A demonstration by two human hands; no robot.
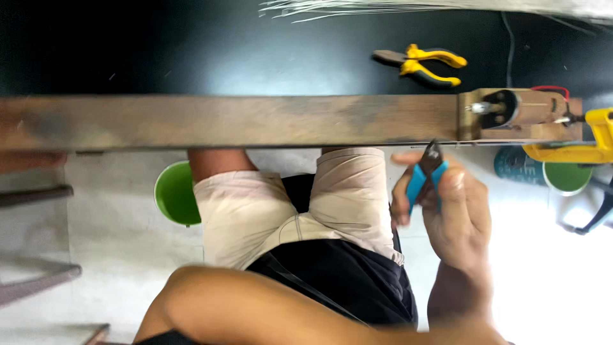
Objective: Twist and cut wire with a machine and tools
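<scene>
Currently one hand in clear view: right hand (456, 211), fingers (401, 203) wrapped tight around one pair of blue-handled cutters (426, 171). Cutter tips point up, just under the front edge of the wooden plank (230, 121), near its right end. Left forearm crosses the bottom of the view; left hand is out of view, so can't tell its fingers.

One plank, long, running left to right across the black bench (191, 51). One wooden jig (520, 115) at the plank's right end, with one red wire (550, 89) and a metal pin (479, 108). One yellow clamp (575, 144) on the jig's right side.

One pair of yellow-handled pliers (424, 64) lies on the bench, well apart from the hand. One bundle of pale strands (383, 6) at top edge.

Below the plank: two green tubs, one left (174, 195), one right (568, 176).
</scene>
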